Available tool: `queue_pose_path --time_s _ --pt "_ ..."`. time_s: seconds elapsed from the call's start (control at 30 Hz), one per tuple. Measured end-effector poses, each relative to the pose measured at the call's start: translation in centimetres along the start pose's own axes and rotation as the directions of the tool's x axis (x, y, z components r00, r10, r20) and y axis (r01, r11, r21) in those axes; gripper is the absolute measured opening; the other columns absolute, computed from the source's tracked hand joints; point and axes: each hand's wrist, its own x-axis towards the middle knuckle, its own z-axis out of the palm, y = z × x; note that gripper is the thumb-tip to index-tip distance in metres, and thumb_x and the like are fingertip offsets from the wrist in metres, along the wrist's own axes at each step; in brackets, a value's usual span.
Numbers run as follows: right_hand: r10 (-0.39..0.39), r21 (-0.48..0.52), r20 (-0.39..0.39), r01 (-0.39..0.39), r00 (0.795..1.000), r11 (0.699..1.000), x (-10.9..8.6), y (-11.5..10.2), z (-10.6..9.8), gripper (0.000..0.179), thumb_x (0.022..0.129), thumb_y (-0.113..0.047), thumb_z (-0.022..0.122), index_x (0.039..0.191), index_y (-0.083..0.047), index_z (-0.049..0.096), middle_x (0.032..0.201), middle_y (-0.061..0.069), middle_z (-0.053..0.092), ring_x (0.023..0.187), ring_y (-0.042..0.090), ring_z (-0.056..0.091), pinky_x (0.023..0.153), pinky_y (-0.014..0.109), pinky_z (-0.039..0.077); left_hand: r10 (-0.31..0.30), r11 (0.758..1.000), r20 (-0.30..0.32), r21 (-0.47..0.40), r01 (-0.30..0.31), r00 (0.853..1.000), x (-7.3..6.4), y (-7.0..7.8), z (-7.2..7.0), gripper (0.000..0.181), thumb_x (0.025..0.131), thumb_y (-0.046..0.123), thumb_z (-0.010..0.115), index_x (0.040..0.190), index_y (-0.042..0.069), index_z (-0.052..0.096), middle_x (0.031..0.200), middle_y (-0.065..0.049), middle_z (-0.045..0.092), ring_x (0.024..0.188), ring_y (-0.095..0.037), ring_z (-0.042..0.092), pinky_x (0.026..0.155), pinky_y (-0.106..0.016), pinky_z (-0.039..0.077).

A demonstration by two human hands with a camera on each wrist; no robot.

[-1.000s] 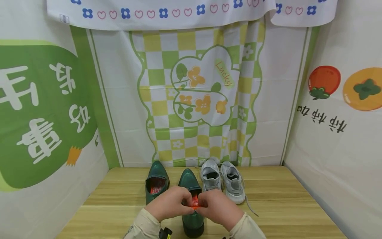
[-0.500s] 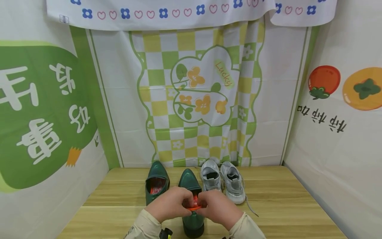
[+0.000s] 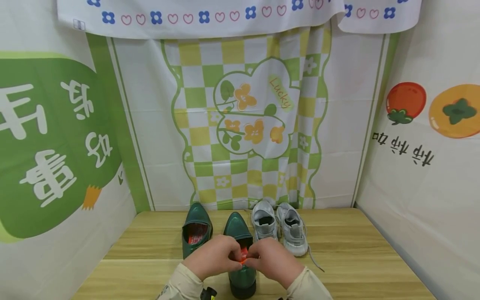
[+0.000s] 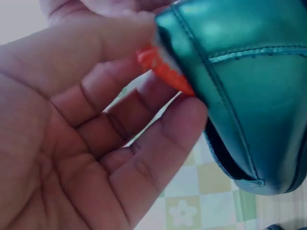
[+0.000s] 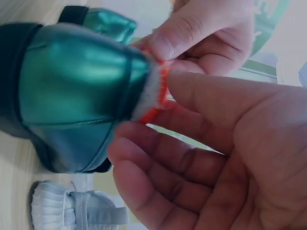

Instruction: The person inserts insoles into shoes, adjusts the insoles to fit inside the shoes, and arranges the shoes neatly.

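Note:
A dark green pointed shoe [image 3: 237, 227] stands on the wooden tabletop, toe pointing away from me. At its opening, an orange-red insole [image 3: 243, 255] shows between my two hands. My left hand [image 3: 215, 257] pinches one side of the insole's heel end, and my right hand [image 3: 275, 259] pinches the other side. In the right wrist view, the orange edge [image 5: 162, 91] sticks up over the heel rim, with a pale lining below it. Part of the insole [image 4: 168, 74] also shows beside the shoe's heel in the left wrist view. The rest of it is hidden inside the shoe.
The matching green shoe [image 3: 196, 214], with an orange-red patterned insole inside, stands to the left. Two grey sneakers [image 3: 292, 233] stand to the right, one lace trailing on the wooden tabletop [image 3: 345, 250]. Cloth-covered walls enclose the back and sides.
Half a second ago, more of the insole's orange edge showed between my fingers; now they cover more of it. Both hands stay at the heel opening, and the shoes have not moved.

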Motion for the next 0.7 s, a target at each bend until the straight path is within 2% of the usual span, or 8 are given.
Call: queue_pose_path --time_s 0.17,0.27,0.37,0.53,0.7 --pt "-0.003 -0.006 -0.010 0.003 1.000 1.000 0.10 0.10 0.28 0.027 0.098 -0.019 0.076 0.072 -0.018 0.069 0.057 -0.014 0.047 0.052 0.002 0.039 0.054 0.020 0.034 0.000 1.000 -0.012 0.008 0.000 1.000 0.11 -0.07 0.25 0.020 0.093 0.018 0.082 0.075 0.025 0.075 0.068 0.018 0.062 0.058 0.001 0.051 0.060 -0.020 0.048" --pt "-0.003 -0.023 -0.028 0.002 1.000 1.000 0.21 0.26 0.63 0.030 0.099 -0.020 0.076 0.070 -0.018 0.067 0.056 -0.015 0.044 0.051 0.002 0.038 0.053 0.020 0.033 -0.010 1.000 -0.024 0.024 0.011 1.000 0.19 -0.02 0.44 0.022 0.094 0.017 0.080 0.074 0.024 0.074 0.065 0.017 0.060 0.055 0.000 0.047 0.058 -0.020 0.045" --pt "-0.019 -0.050 -0.052 0.017 0.998 0.999 0.19 0.27 0.74 0.026 0.097 -0.020 0.078 0.073 -0.019 0.070 0.060 -0.016 0.051 0.054 0.000 0.042 0.054 0.020 0.037 -0.013 0.999 -0.036 0.042 0.015 0.999 0.30 0.01 0.60 0.023 0.094 0.017 0.080 0.073 0.025 0.074 0.065 0.018 0.061 0.054 0.001 0.048 0.057 -0.019 0.045" --pt "-0.096 -0.134 -0.107 0.081 0.990 0.988 0.20 0.25 0.71 0.009 0.094 -0.020 0.082 0.088 -0.024 0.078 0.083 -0.012 0.065 0.073 0.000 0.057 0.066 0.020 0.051 0.009 0.998 -0.057 0.063 -0.005 0.998 0.51 0.11 0.71 0.030 0.097 0.022 0.078 0.069 0.026 0.069 0.060 0.017 0.054 0.051 0.000 0.044 0.055 -0.019 0.041" --pt "-0.111 -0.122 -0.084 0.101 0.990 0.987 0.68 0.53 0.94 0.009 0.096 -0.017 0.080 0.093 -0.026 0.080 0.089 -0.015 0.069 0.081 -0.002 0.061 0.072 0.021 0.054 0.011 0.997 -0.065 0.071 -0.006 0.998 0.52 0.05 0.77 0.031 0.098 0.021 0.077 0.069 0.024 0.067 0.059 0.016 0.052 0.051 0.000 0.042 0.055 -0.019 0.040"
